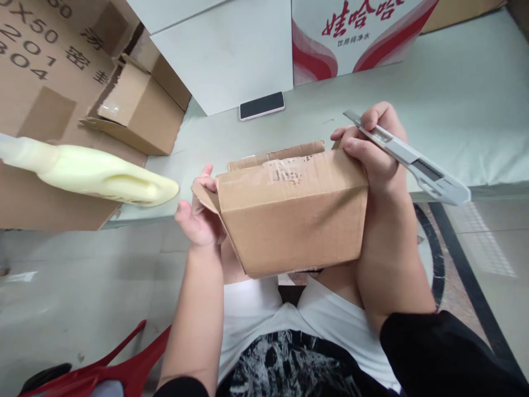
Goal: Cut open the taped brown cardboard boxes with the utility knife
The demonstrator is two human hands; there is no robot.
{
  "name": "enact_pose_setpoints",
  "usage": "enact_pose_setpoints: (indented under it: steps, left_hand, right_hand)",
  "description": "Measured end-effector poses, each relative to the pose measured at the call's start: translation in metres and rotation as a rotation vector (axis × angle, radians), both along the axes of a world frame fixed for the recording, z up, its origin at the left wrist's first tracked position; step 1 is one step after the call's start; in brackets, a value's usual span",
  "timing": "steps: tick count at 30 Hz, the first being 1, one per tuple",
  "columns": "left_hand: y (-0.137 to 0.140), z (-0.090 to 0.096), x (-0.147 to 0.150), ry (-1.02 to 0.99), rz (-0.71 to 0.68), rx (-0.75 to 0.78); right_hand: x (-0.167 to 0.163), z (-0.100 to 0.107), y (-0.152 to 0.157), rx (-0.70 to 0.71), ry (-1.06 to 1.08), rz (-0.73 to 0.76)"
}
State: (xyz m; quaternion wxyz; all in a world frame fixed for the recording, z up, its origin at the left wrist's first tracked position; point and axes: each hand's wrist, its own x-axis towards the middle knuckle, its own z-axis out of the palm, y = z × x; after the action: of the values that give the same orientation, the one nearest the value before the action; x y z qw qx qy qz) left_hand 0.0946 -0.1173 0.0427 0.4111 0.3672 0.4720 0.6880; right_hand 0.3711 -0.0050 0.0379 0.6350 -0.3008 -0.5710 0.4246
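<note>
A small brown cardboard box [295, 229] is held tilted above the lap, its top flaps partly raised and a strip of clear tape along the upper edge. My left hand [202, 220] supports the box's left end; its fingers go behind a side flap [205, 197] and the thumb stands away. In my right hand [378, 151] is a grey-white utility knife [417, 162], gripped between thumb and fingers with its blade pointing up and left. The same hand also presses on the box's upper right corner, and some of its fingers are hidden behind the cardboard.
A pale green covered table [463, 110] bears a phone [262, 106], a white box [231, 60] and a red-and-white printed carton [355, 44]. At left are a pale yellow bottle [103, 173], an open carton [142, 107] and a large printed carton [45, 110]. A red object [119, 361] is at lower left.
</note>
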Motion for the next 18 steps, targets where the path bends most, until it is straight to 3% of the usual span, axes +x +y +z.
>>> enact_pose_setpoints:
  steps: [5, 7, 11, 14, 18]
  left_hand:
    - [0.0, -0.016, -0.005, -0.015, -0.282, -0.102]
    - [0.0, -0.022, -0.007, 0.032, -0.335, -0.137]
    - [0.001, -0.028, -0.011, -0.068, -0.137, -0.196]
    - [0.005, -0.02, -0.012, -0.144, -0.01, -0.223]
    - [0.016, -0.007, -0.012, -0.196, -0.04, -0.208]
  right_hand:
    - [0.012, -0.025, 0.015, -0.1, 0.004, 0.024]
    - [0.009, -0.031, 0.015, -0.167, -0.007, 0.027]
    - [-0.003, -0.034, 0.01, -0.33, 0.123, -0.195]
    - [-0.008, -0.035, 0.009, -0.349, 0.21, -0.347]
    - [-0.008, -0.042, 0.006, -0.25, 0.123, -0.171]
